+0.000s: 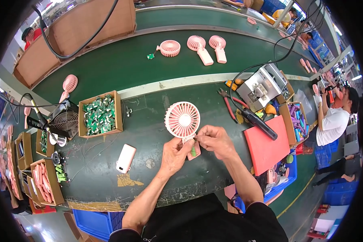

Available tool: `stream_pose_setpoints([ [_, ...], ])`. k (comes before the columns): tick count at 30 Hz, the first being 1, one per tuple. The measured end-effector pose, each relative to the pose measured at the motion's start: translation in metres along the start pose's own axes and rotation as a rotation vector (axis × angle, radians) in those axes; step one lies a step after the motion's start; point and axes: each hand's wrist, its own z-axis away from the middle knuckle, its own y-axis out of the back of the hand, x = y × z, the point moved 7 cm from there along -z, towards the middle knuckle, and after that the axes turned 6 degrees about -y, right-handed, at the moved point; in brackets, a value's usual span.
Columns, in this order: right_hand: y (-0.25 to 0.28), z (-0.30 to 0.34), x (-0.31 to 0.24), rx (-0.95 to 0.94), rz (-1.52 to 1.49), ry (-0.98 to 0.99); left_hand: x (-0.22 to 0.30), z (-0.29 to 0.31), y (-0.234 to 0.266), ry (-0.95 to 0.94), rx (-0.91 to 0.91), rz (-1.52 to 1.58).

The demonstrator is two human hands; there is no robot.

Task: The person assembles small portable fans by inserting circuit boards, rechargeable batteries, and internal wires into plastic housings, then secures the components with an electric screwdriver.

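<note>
A pink handheld fan (182,119) is over the middle of the workbench, its round grille facing up. My left hand (174,156) is closed around the top of its handle, just below the grille. The handle is open, and a green part (193,151) shows inside it. At the fan's neck, the fingertips of my right hand (216,141) are pinched together; what they hold is too small to make out. Left of my left hand, a loose pink handle cover (126,158) lies on the bench.
A carton of green circuit boards (100,114) stands at the left. To the right lie red-handled pliers (228,105), a black electric screwdriver (259,122), a red foam sheet (268,143) and a metal machine (261,88). Several pink fans (200,49) rest on the green conveyor belt (133,60) beyond.
</note>
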Motion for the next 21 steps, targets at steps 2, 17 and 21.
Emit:
stream_pose_setpoints([
  [2, -0.002, 0.001, -0.001, 0.017, 0.022, 0.033, 0.000, 0.000, 0.000, -0.001, 0.006, 0.001],
  [17, -0.012, 0.012, -0.015, 0.142, 0.273, 0.291, 0.012, 0.000, -0.005, 0.003, -0.009, 0.067],
  [21, -0.018, 0.019, -0.021, 0.253, 0.341, 0.382, 0.010, 0.001, -0.002, -0.007, 0.000, 0.044],
])
